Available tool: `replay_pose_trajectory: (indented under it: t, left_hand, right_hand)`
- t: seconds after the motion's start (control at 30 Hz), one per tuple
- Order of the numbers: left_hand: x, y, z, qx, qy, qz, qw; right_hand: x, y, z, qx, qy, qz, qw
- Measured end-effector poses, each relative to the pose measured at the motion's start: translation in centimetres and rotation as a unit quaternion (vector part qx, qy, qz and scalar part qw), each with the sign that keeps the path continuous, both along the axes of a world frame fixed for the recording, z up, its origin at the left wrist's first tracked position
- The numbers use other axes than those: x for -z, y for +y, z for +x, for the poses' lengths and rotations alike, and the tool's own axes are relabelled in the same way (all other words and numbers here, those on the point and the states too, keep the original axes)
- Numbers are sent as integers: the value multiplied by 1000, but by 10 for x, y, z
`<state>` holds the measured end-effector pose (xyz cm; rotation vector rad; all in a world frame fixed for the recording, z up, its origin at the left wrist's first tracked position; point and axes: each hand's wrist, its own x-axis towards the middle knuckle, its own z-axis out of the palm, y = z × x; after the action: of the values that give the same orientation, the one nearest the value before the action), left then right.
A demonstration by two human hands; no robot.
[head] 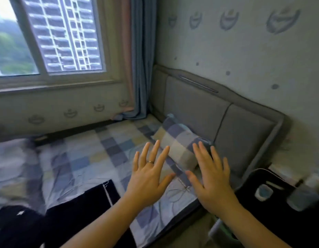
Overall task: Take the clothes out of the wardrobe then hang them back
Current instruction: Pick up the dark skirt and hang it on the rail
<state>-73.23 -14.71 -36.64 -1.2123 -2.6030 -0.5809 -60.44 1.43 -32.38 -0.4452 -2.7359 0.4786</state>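
Bedroom by a window [48,42] and blue curtain [140,59], checked bed [80,158] below, left hand [148,178] with ring [151,162] and right hand [211,179] held flat, fingers spread wide, holding nothing, near checked pillow [178,140], dark clothes [74,215] lying on bed at lower left, grey padded headboard [196,108] behind

Location type: a home bedroom, identified by a bed [80,158] with a checked sheet and matching pillow [180,144] set against a padded grey headboard [241,133], patterned wallpaper [235,42], a blue curtain [141,59] and a window [48,36] facing an apartment tower.
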Motion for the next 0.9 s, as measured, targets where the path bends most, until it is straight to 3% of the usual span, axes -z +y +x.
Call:
replay_pose_trajectory:
  t: [0.23,0.5,0.9]
  left_hand:
    - [72,-97,-84,-202,-112,-56,971]
    - [127,-159,-165,-395,-209,-48,893]
    - [215,-239,-245,-486,-350,-4,801]
  right_hand:
    - [75,-42,-147,-134,-83,-63,985]
    - [130,-72,-283,-233,-176,-93,952]
    - [225,-141,-397,-276,-320,-85,902]
